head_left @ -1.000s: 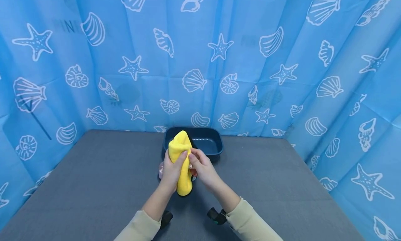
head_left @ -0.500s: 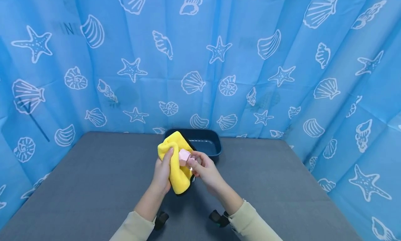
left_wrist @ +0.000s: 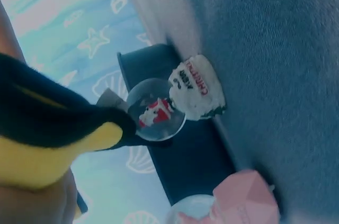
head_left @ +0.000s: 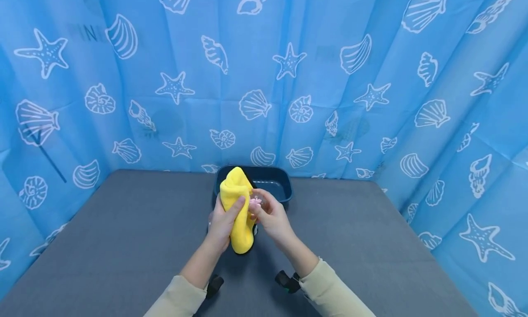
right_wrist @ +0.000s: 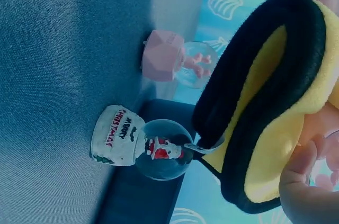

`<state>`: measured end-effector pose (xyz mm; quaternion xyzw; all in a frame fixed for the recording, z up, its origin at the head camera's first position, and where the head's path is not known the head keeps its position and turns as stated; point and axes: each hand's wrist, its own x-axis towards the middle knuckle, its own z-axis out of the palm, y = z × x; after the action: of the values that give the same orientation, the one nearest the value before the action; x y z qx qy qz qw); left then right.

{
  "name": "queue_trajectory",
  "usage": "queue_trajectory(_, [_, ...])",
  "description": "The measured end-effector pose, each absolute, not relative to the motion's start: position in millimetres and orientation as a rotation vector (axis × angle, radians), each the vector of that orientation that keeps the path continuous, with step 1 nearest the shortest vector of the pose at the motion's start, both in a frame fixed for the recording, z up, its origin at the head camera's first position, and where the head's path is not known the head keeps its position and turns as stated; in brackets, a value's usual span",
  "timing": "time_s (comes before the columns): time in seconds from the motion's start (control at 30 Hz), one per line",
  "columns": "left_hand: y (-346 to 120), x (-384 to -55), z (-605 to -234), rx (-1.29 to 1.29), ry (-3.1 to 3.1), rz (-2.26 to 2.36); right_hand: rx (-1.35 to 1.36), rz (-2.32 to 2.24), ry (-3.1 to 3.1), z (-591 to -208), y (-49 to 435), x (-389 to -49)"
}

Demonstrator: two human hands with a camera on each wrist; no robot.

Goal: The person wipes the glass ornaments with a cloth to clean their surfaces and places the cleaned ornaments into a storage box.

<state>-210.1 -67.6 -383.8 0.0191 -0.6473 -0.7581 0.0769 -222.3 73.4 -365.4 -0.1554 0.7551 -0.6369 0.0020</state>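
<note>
My left hand (head_left: 222,221) grips a yellow cloth (head_left: 240,223), thumb on top; its other side is black. The cloth is folded round the base of a small snow globe (head_left: 256,201), hiding that base. My right hand (head_left: 273,218) pinches the globe's clear ball, which has a pink figure inside. Past the cloth, in the right wrist view, a Santa snow globe (right_wrist: 163,150) stands on the table on its white "Merry Christmas" base. Near it is another snow globe with a pink faceted base (right_wrist: 161,56); the left wrist view shows part of its pink base (left_wrist: 247,203) too.
A dark blue rectangular tub (head_left: 284,182) stands at the back of the grey table (head_left: 350,243), behind the hands. A blue curtain (head_left: 264,79) with white shells and starfish hangs along the table's far edge and sides.
The cloth opened out half a second ago, showing the held snow globe's pink faceted base; now it is folded over that base again. The right hand still holds the ball, turned to show the figure.
</note>
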Motion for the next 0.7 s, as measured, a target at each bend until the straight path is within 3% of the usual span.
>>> queue_trajectory(0.7, [-71.1, -218.9, -386.3, 0.178, -1.750, -2.315, -0.546, -1.950, 2.288, -371.7, 79.6, -221.7])
